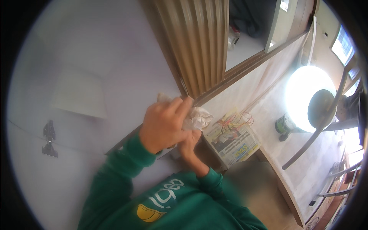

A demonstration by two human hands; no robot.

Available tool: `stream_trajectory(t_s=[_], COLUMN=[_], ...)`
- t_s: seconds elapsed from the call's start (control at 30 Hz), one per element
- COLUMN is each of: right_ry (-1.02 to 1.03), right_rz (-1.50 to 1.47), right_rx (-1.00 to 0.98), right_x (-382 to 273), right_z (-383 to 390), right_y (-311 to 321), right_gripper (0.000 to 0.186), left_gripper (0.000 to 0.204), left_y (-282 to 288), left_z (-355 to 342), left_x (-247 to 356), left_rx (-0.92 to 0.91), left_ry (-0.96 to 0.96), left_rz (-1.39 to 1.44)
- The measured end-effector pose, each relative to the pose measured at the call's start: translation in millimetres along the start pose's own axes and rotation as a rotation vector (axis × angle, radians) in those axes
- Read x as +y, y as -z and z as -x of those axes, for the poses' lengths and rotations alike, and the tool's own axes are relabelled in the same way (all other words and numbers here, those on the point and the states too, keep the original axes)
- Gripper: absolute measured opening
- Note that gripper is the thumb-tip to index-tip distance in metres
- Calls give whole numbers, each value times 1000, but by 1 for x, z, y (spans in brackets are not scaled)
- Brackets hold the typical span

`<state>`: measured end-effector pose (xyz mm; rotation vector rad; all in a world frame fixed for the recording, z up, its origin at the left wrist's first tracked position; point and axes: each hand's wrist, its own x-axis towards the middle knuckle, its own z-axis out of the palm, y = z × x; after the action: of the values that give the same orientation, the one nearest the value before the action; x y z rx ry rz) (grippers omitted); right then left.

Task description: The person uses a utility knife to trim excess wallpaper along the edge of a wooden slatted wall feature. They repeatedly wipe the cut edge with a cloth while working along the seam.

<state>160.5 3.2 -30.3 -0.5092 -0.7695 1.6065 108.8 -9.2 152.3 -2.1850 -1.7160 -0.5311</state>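
Note:
A crumpled whitish wad (198,119), cloth or paper, is bunched between my hands beside the lower corner of a brown ribbed panel (195,46). My left hand (163,124) is closed, its bent fingers pressing over the wad near the panel's dark wooden edge. Just below, my right hand (189,147) is also closed, with its fingertips against the underside of the wad. Part of its fingers is hidden behind the left hand. Both arms wear green sleeves.
Right of my hands, a newspaper-covered surface (239,145) carries a tangle of thin coloured wires (237,122). A glaring round lamp (308,97) stands farther right, near a curved bar (306,147). At left, a pale surface (126,50) bears a metal hinge (49,140).

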Motion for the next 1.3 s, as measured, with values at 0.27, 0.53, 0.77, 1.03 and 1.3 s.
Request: stream_trajectory(t_s=[0.27,0.53,0.77,1.03,1.3], right_ry=[2,360,433,418,347], right_rz=[151,300,675,624,480], right_rx=[-127,-283,-299,-298,-316], right_x=[-37,-69,-120,-117,-115], right_z=[14,9,21,9,-4], right_y=[4,-6,-17,-17,-3], right_gripper=[17,23,18,17,28], left_gripper=[69,66,52,35,17], left_y=[27,60,78,74,73], left_z=[9,22,26,28,11], left_x=[19,24,44,33,-17], left_rx=[167,254,393,404,297], left_ry=[-5,-76,-51,8,598], left_rz=[7,43,42,351,1136])
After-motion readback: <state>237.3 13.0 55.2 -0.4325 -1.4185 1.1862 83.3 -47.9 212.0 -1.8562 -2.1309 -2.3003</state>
